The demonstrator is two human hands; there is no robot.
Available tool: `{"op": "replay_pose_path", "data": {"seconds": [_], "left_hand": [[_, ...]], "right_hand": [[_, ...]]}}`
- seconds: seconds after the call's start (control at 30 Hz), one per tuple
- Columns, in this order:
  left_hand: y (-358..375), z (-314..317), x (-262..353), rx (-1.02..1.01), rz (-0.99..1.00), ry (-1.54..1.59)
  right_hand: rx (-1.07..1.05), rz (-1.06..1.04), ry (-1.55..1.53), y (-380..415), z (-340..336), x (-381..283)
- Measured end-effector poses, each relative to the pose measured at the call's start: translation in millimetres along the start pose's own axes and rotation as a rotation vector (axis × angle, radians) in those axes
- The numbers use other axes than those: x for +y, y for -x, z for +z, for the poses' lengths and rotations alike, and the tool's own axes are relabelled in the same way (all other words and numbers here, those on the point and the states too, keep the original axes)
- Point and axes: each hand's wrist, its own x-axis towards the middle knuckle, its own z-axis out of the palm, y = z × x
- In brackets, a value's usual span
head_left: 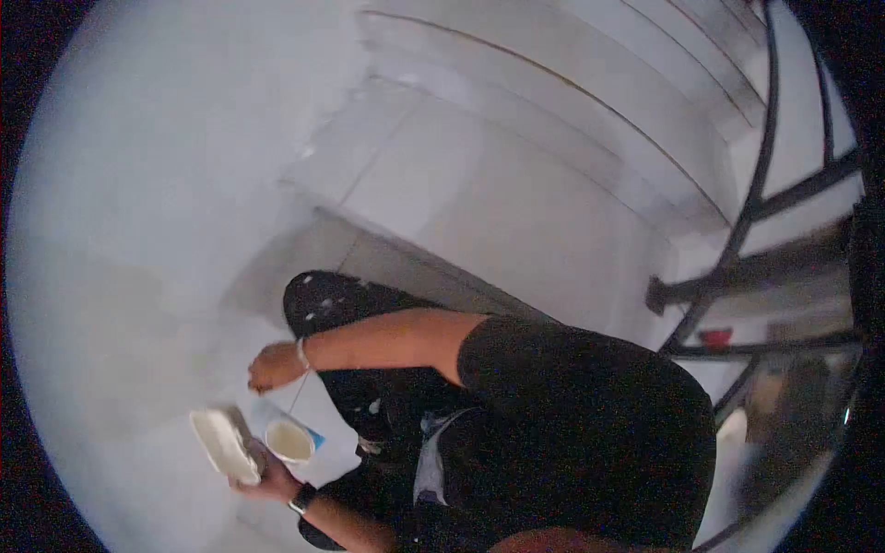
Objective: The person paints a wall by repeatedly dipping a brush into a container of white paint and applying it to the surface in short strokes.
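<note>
My left hand, with a dark watch on its wrist, grips a pale, oblong tray-like piece that looks coated in off-white stuff. Close beside that hand is an open white tub with blue on its side and a creamy white content. My right hand, wearing a light bracelet, hangs above the tub, near the pale wall. Its fingers are curled in, and whatever they hold, if anything, cannot be made out.
Pale steps rise toward the upper right. A dark metal railing runs along the right side. My bent knee in dark, white-spotted trousers is near the wall. A small red thing shows beyond the railing.
</note>
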Motion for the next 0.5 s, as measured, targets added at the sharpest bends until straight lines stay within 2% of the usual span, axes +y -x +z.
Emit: {"op": "replay_pose_path", "data": {"seconds": [0.03, 0.07, 0.1, 0.13, 0.17, 0.2, 0.27, 0.3, 0.33, 0.4, 0.43, 0.47, 0.5], "left_hand": [[7.4, 14.5, 17.3, -0.017, -0.278, 0.38], [10.0, 17.3, 16.8, -0.026, -0.258, 0.317], [1.2, 2.8, 13.7, -0.05, -0.281, 0.308], [-9.8, -22.5, 16.1, -0.046, -0.28, 0.316], [-24.4, -39.1, 8.1, -0.044, -0.284, 0.324], [-38.3, -33.6, -12.8, -0.048, -0.299, 0.334], [14.1, 41.0, 6.3, -0.455, -0.018, 0.141], [13.0, 43.2, 6.7, -0.08, -0.384, 0.635], [5.3, 40.4, 3.5, -0.102, -0.405, 0.625], [5.2, 30.3, -7.7, -0.377, 0.515, -0.737], [41.2, 71.7, -5.8, -0.22, 0.305, -0.176], [44.3, 79.9, -6.5, -0.228, 0.308, -0.179], [45.7, 84.5, -6.2, -0.251, 0.481, -0.476]], "right_hand": [[-0.027, -0.019, 0.038, -5.7, 20.3, 11.0], [-0.11, 0.082, 0.043, -2.5, 13.9, 1.4], [-0.082, -0.083, 0.055, -3.9, 21.7, 4.0], [-0.132, 0.026, 0.019, -5.0, 17.2, -9.5], [-0.165, -0.148, 0.1, -7.8, 27.7, 1.3], [-0.163, -0.175, 0.062, -10.2, 53.2, 20.4], [-0.184, -0.213, 0.009, -9.9, 76.6, 30.9], [-0.21, -0.231, -0.004, -10.6, 73.3, 34.9], [-0.191, -0.208, 0.005, -7.8, 56.6, 30.8], [-0.218, -0.209, 0.044, 4.8, 33.5, 14.2], [-0.146, -0.215, 0.053, -0.8, 54.8, 25.7], [-0.136, -0.215, 0.055, 0.9, 53.8, 29.4], [-0.097, -0.172, 0.007, -0.2, 52.3, 30.2]]}}
